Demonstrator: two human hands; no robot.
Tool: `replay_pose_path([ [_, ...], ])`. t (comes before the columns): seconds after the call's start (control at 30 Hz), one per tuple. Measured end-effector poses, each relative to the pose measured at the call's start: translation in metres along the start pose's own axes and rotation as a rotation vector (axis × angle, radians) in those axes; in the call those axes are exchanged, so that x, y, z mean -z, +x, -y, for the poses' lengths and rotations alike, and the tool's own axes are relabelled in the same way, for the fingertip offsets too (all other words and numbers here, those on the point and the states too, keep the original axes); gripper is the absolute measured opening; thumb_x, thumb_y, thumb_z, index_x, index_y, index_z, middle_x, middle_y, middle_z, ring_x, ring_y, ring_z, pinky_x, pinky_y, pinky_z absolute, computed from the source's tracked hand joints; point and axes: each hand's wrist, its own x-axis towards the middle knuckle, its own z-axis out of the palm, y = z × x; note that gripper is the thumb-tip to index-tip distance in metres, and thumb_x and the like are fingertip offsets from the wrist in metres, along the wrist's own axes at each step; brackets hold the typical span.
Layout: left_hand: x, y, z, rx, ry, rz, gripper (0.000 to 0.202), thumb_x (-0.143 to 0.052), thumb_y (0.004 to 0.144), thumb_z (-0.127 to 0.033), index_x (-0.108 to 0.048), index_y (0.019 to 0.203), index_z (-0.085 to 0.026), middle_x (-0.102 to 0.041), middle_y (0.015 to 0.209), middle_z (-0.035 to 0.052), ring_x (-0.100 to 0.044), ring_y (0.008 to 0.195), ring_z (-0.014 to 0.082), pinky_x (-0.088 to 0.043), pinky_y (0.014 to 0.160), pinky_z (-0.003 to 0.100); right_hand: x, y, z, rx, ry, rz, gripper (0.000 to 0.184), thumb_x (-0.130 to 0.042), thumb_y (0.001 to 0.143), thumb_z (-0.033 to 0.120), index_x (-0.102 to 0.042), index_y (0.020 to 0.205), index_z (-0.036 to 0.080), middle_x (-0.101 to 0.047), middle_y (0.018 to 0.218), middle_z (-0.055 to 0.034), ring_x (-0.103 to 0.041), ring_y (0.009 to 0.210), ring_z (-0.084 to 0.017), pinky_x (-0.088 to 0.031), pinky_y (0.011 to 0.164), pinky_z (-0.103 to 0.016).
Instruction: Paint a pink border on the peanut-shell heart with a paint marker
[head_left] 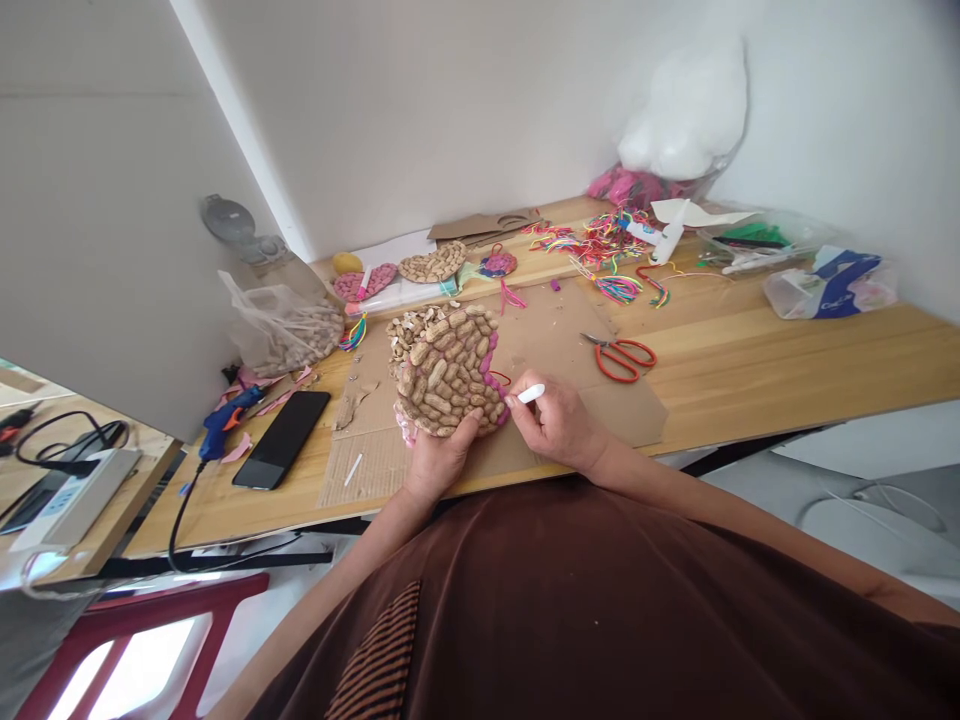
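My left hand (444, 455) grips the lower edge of a craft piece covered in peanuts (450, 375), its thumb on top. The peanuts are mostly tan, with a band of pink ones along the right edge. In my right hand (559, 420) is a white marker (532, 393), pinched between the fingers. Its tip, hard to make out, is at the pink edge of the piece. Loose peanut shells (409, 330) lie just behind the piece. A cardboard sheet (570, 320) is spread under both hands.
Orange-handled scissors (621, 358) lie to the right. On the left are a black phone (282, 440), a blue glue gun (229, 422) with its cord, and a bag of peanuts (289, 335). Colourful tassels (600, 240), a white bottle (670, 235) and more peanut pieces (433, 263) sit at the back.
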Motion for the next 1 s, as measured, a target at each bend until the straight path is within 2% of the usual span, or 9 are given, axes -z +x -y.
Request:
replay_pose_path([
  [0.17,-0.002,0.002,-0.004,0.118,-0.173,-0.089,0.056,-0.075,0.085,-0.032,-0.06,0.138,-0.024,-0.066,0.138,0.0085,-0.051,0.142,0.029,-0.032,0.125,0.047,0.006,0.001,0.001,-0.126,0.166,0.005,0.012,-0.053,0.1,0.024,-0.054,0.088,0.022,-0.063,0.078,-0.0008,-0.056,0.064,-0.014,-0.043,0.062,-0.028],
  [0.3,-0.003,0.002,-0.008,0.113,-0.165,-0.092,0.056,-0.074,0.084,-0.031,-0.06,0.138,-0.022,-0.066,0.139,0.0095,-0.049,0.144,0.0289,-0.032,0.124,0.046,0.005,0.001,0.001,-0.112,0.228,0.071,0.011,-0.054,0.101,0.025,-0.058,0.091,0.021,-0.064,0.081,-0.0008,-0.057,0.065,-0.013,-0.044,0.062,-0.027],
  [0.53,0.0,0.0,-0.004,0.028,0.021,-0.009,0.047,-0.071,0.087,-0.037,-0.066,0.131,-0.021,-0.067,0.139,0.0091,-0.049,0.144,0.0268,-0.026,0.127,0.045,-0.003,-0.002,0.0,0.033,0.108,0.104,0.009,-0.055,0.1,0.023,-0.056,0.092,0.022,-0.068,0.085,-0.0038,-0.064,0.079,-0.018,-0.049,0.075,-0.031],
  [0.67,0.0,-0.001,-0.004,0.01,0.082,-0.012,0.043,-0.068,0.089,-0.038,-0.068,0.129,-0.022,-0.068,0.138,0.0092,-0.053,0.141,0.0268,-0.027,0.127,0.046,-0.005,-0.004,0.0,0.079,-0.004,0.105,0.013,-0.058,0.1,0.025,-0.053,0.088,0.023,-0.067,0.081,-0.0032,-0.062,0.076,-0.02,-0.048,0.072,-0.032],
  [0.77,0.0,-0.001,-0.004,-0.013,0.114,0.001,0.045,-0.068,0.089,-0.039,-0.067,0.131,-0.022,-0.066,0.141,0.0091,-0.05,0.143,0.0271,-0.027,0.127,0.046,-0.006,-0.004,0.0,0.08,-0.048,0.067,0.015,-0.06,0.099,0.027,-0.052,0.088,0.023,-0.067,0.08,-0.003,-0.062,0.075,-0.019,-0.047,0.072,-0.032],
  [0.87,0.0,-0.001,-0.006,-0.012,0.133,-0.014,0.046,-0.069,0.088,-0.037,-0.066,0.131,-0.022,-0.065,0.141,0.0088,-0.047,0.146,0.0266,-0.025,0.128,0.045,-0.004,-0.003,0.0,0.03,-0.044,0.032,0.018,-0.061,0.099,0.028,-0.051,0.084,0.023,-0.065,0.077,-0.0024,-0.06,0.072,-0.018,-0.045,0.07,-0.031],
  [1.0,0.0,0.0,-0.005,0.033,0.032,-0.07,0.051,-0.072,0.086,-0.034,-0.063,0.134,-0.021,-0.066,0.141,0.0094,-0.047,0.146,0.0265,-0.024,0.128,0.044,0.004,0.0,0.0,-0.169,0.042,-0.034,0.02,-0.06,0.099,0.032,-0.052,0.083,0.023,-0.059,0.068,0.0019,-0.052,0.057,-0.013,-0.04,0.059,-0.028],
])
